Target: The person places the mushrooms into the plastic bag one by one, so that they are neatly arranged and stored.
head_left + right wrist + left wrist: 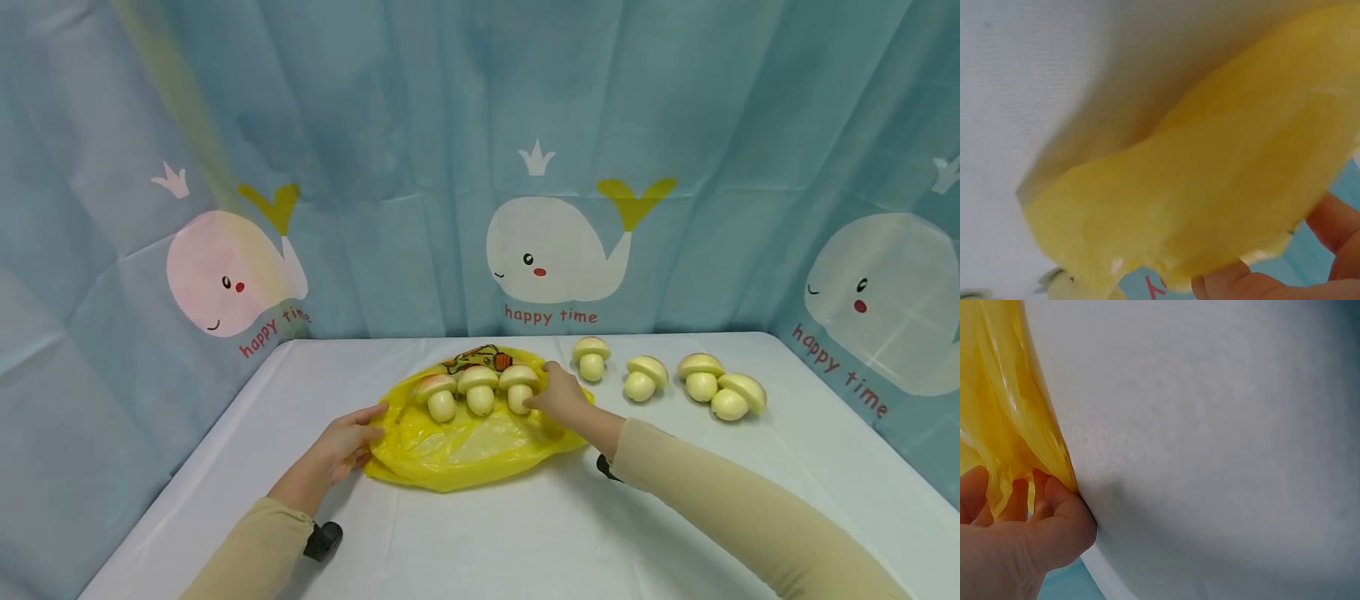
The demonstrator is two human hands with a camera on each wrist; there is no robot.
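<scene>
A yellow plastic bag (480, 450) lies spread on the table, with a printed picture at its far edge. Three pale toy mushrooms stand in a row on it: a left one (441, 400), a middle one (480, 392) and a right one (519, 387). My left hand (341, 446) pinches the bag's left edge; the left wrist view shows yellow film (1016, 412) gathered between thumb and fingers. My right hand (566, 400) grips the right mushroom from its right side, thumb against the stem. In the right wrist view, yellow film (1197, 187) hides most of that hold.
Right of the bag stand more toy mushrooms: one at the back (591, 358), one nearer (645, 379), and a touching pair (701, 379) farther right. The white-covered table (480, 542) meets a blue whale-print curtain (420, 167) behind and at both sides.
</scene>
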